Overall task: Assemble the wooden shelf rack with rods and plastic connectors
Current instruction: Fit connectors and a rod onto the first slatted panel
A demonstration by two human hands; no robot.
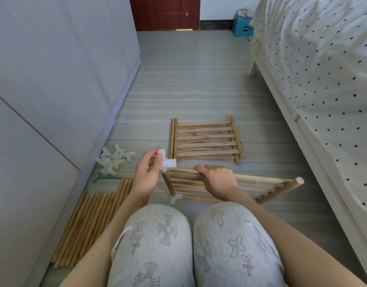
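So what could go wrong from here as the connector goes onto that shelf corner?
The left hand pinches the white connector at an angle to the rod end, so it may seat crooked or jam. The right hand alone steadies the tilted shelf panel; pushing could make it slip or loosen the lower connector.

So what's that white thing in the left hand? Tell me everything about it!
It is a white plastic connector, a chunky joint made of short stubby tubes that branch out in different directions. It looks smooth and a bit see-through. The left hand pinches it by its upper tube, up off the floor. Its lower end sits right at the top corner of the wooden shelf panel, which the right hand grips by its top rod. Whether it is pushed on yet cannot be seen.
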